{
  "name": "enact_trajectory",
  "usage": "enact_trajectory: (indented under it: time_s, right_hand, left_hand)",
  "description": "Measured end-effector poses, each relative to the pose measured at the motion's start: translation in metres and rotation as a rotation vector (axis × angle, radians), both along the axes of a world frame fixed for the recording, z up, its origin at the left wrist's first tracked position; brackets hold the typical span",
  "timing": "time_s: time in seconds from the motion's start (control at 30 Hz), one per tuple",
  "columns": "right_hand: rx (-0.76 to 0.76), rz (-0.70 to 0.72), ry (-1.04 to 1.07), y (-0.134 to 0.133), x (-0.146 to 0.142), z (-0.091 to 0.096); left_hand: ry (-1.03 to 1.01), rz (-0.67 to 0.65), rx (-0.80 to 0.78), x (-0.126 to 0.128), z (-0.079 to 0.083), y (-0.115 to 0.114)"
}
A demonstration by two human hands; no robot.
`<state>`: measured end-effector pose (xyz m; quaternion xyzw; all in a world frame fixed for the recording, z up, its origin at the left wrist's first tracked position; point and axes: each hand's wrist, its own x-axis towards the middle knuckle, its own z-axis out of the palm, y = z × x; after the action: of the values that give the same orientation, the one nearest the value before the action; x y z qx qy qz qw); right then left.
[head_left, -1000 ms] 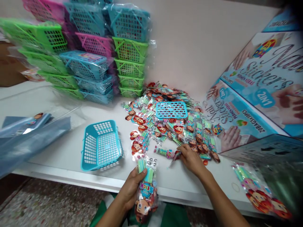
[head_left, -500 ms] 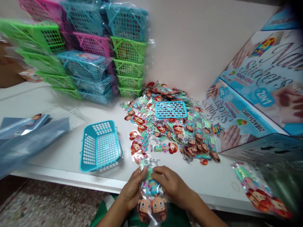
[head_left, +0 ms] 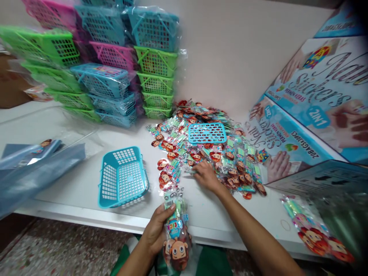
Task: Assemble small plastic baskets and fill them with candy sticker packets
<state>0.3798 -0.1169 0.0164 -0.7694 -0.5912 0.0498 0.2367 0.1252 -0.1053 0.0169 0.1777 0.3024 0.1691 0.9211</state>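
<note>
My left hand (head_left: 156,230) is closed round a small bunch of clear candy packets (head_left: 176,230) with cartoon faces, held at the table's front edge. My right hand (head_left: 204,175) reaches forward onto a heap of the same packets (head_left: 207,153) on the white table (head_left: 80,184), its fingers pinching at one packet at the heap's near edge. An open blue plastic basket (head_left: 123,177) stands left of the heap. A blue basket lid (head_left: 207,132) lies on top of the heap.
Stacks of wrapped green, blue and pink baskets (head_left: 109,65) stand at the back left. Large "Nail Stickers" cartons (head_left: 310,115) rise on the right. Clear plastic bags (head_left: 34,161) lie at the left. More packets (head_left: 313,230) lie at the near right.
My right hand has left the bunch in my left hand and moved forward to the heap of packets. The left hand keeps the bunch.
</note>
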Motion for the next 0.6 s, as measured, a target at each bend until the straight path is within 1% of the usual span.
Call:
enact_trajectory:
  time_s: [0.1,0.17,0.23,0.27,0.3,0.33,0.37,0.4,0.43,0.47,0.53,0.57,0.6]
  right_hand:
    - [0.149,-0.169,0.082,0.005,0.019,0.017]
    - [0.225,-0.266,0.170,-0.001,0.011,0.027]
    - [0.231,-0.272,0.361,-0.016,-0.018,0.033]
    - [0.198,-0.231,0.494,-0.025,-0.038,0.033]
    - [0.118,-0.182,0.591,-0.035,-0.060,0.033]
    - [0.069,-0.131,0.653,-0.045,-0.081,0.031]
    - [0.019,-0.045,0.663,-0.054,-0.097,0.028]
    - [-0.012,0.003,0.661,-0.062,-0.109,0.024]
    - [-0.029,0.007,0.640,-0.070,-0.114,0.020]
    - [-0.045,-0.029,0.585,-0.076,-0.112,0.016]
    - [-0.118,-0.173,0.384,-0.085,-0.097,0.008]
    - [-0.189,-0.222,0.244,-0.088,-0.086,0.005]
    - [-0.280,-0.229,0.096,-0.089,-0.075,0.002]
  left_hand:
    - [0.006,0.048,-0.019,-0.002,0.000,0.003]
    - [-0.012,0.077,-0.047,-0.001,0.001,0.003]
    - [-0.039,0.110,-0.071,0.002,0.003,0.002]
    - [-0.055,0.131,-0.076,0.003,0.004,0.001]
    - [-0.068,0.145,-0.078,0.005,0.004,0.000]
    - [-0.078,0.145,-0.078,0.006,0.004,-0.001]
    - [-0.087,0.132,-0.076,0.005,0.004,-0.002]
    - [-0.093,0.107,-0.072,0.003,0.003,-0.002]
    - [-0.091,0.079,-0.069,0.000,0.003,-0.002]
    - [-0.085,0.055,-0.064,-0.005,0.002,-0.002]
    - [-0.055,0.036,-0.045,-0.020,0.002,0.001]
    - [-0.029,0.037,-0.034,-0.028,0.001,0.002]
    - [-0.004,0.040,-0.023,-0.036,0.001,0.004]
